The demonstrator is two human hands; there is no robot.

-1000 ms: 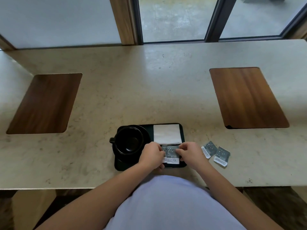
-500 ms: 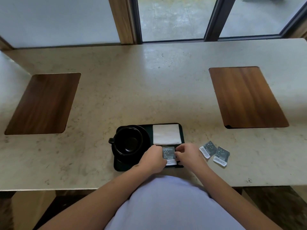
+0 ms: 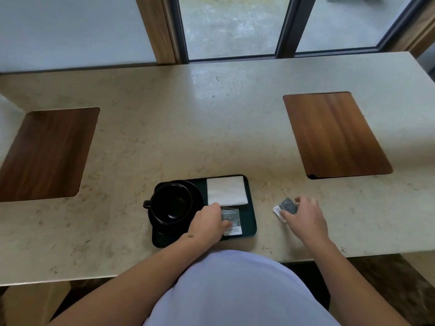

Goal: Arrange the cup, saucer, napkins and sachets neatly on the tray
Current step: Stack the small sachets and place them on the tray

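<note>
A small dark tray (image 3: 251, 217) lies near the table's front edge. On its left stands a black cup (image 3: 170, 203) on a black saucer (image 3: 199, 196), handle to the left. A white folded napkin (image 3: 227, 190) fills the tray's far right. Below it lie stacked grey sachets (image 3: 231, 221); my left hand (image 3: 207, 223) presses its fingers on their left side. My right hand (image 3: 303, 216) is on the table right of the tray, fingers closed around the loose sachets (image 3: 286, 205) there, partly covering them.
Two dark wooden inlays are set into the beige stone table, one at the left (image 3: 44, 154) and one at the right (image 3: 334, 135). Behind the table stand a wooden post and glass panes. The table's front edge runs just below the tray.
My right hand has left the tray's sachets and moved right onto the loose sachets on the table. The sachets on the tray were pushed into one stack; my left hand stays on them.
</note>
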